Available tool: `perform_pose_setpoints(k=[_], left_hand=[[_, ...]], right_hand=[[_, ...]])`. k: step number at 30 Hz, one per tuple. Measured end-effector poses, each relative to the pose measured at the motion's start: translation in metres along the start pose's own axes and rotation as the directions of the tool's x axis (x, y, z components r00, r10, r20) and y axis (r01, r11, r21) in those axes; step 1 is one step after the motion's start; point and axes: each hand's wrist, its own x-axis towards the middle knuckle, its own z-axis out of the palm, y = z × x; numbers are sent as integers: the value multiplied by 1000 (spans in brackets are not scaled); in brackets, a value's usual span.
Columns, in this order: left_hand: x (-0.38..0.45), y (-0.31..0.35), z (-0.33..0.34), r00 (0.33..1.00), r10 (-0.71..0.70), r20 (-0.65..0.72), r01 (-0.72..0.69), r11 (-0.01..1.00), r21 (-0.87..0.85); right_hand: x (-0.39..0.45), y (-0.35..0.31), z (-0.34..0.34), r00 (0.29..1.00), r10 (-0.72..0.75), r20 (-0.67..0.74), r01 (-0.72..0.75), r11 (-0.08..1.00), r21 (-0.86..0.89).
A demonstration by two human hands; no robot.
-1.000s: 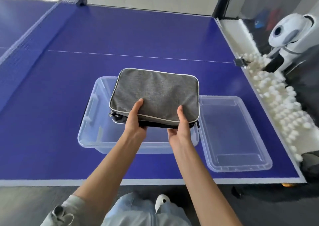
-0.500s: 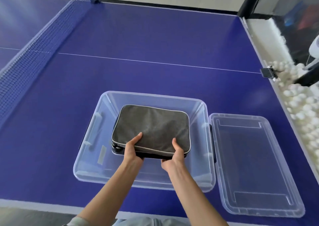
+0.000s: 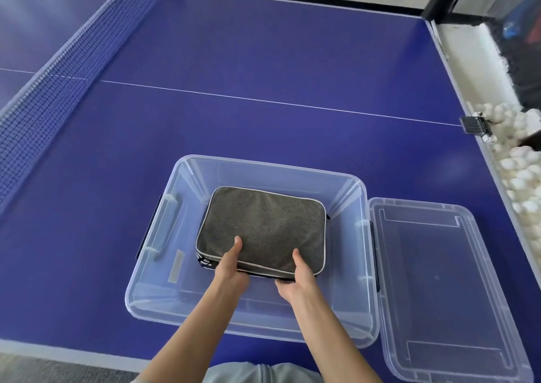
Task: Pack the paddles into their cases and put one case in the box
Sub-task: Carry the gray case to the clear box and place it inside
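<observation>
A grey fabric paddle case (image 3: 263,224) with pale piping lies flat inside the clear plastic box (image 3: 275,166) on the blue table. My left hand (image 3: 231,268) grips the case's near edge at the left, thumb on top. At the right of that same edge my right hand (image 3: 295,280) holds on, thumb on top too. The fingers of both hands are hidden under the case. No paddle shows.
The box's clear lid (image 3: 445,300) lies upside down just right of the box. The net (image 3: 58,72) runs along the left. A trough of several white balls (image 3: 518,175) lines the table's right edge, with a black clip (image 3: 475,125) at its edge.
The case has gone down from above the box rim to lie low inside the box, both hands still on it. My head has tilted up and forward.
</observation>
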Motion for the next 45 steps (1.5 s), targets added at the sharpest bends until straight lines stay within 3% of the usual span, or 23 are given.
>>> perform_pose_setpoints(k=[5, 9, 11, 13, 14, 16, 17, 18, 19, 20, 21, 22, 24, 27, 31, 37, 40, 42, 45], left_hand=[[1, -1, 4, 999, -24, -44, 29, 994, 102], [-2, 2, 1, 988, -47, -146, 68, 987, 147], [-4, 6, 0, 986, 9, -164, 18, 986, 165], [-4, 9, -6, 954, 153, -259, -55, 935, 351], [-7, 10, -7, 912, 299, -282, -111, 839, 532], [-14, 15, -9, 802, 574, -165, -241, 563, 790], [-19, 21, -7, 743, 668, -30, -298, 370, 880], [-23, 25, -6, 689, 706, 162, -335, 112, 936], [-20, 28, -7, 658, 649, 381, -356, -178, 918], [-20, 31, -6, 665, 506, 549, -358, -429, 829], [-15, 34, -8, 701, 333, 631, -332, -630, 702], [-7, 34, -12, 726, 198, 658, -296, -774, 560], [7, 34, -20, 717, 106, 688, -199, -916, 349], [17, 38, -24, 622, 98, 777, -124, -967, 221], [24, 44, -23, 568, 85, 818, -107, -979, 176], [33, 44, -25, 491, 94, 866, -135, -974, 182], [37, 45, -25, 558, 55, 828, -188, -964, 190], [36, 49, -19, 566, -4, 824, -282, -941, 189], [27, 60, -4, 556, 122, 822, -401, -827, 393]], right_hand=[[1, -2, 0, 995, -12, -94, -2, 988, -152], [-1, 1, 2, 989, -70, -129, 46, 983, -178], [-1, -4, -1, 948, -254, -190, 201, 944, -263], [-5, -11, -2, 813, -565, -144, 446, 762, -469], [-7, -14, -2, 731, -681, -47, 537, 617, -576], [-8, -19, -2, 633, -754, 178, 585, 314, -747], [-8, -22, -2, 627, -724, 287, 556, 159, -816], [-8, -25, -2, 642, -659, 392, 511, -14, -860], [-6, -27, -3, 671, -565, 480, 455, -198, -868], [-6, -30, -4, 702, -468, 537, 401, -363, -841], [-5, -31, -5, 731, -391, 560, 345, -496, -797], [-4, -32, -8, 748, -340, 570, 295, -598, -745], [0, -30, -14, 745, -304, 593, 233, -715, -659], [4, -27, -18, 689, -336, 643, 202, -762, -615], [10, -25, -17, 592, -393, 703, 215, -764, -608], [14, -26, -18, 540, -406, 737, 256, -755, -603], [15, -30, -15, 576, -382, 723, 274, -743, -611], [15, -37, -14, 634, -322, 703, 332, -708, -623], [13, -46, -5, 660, -317, 681, 490, -506, -710]])
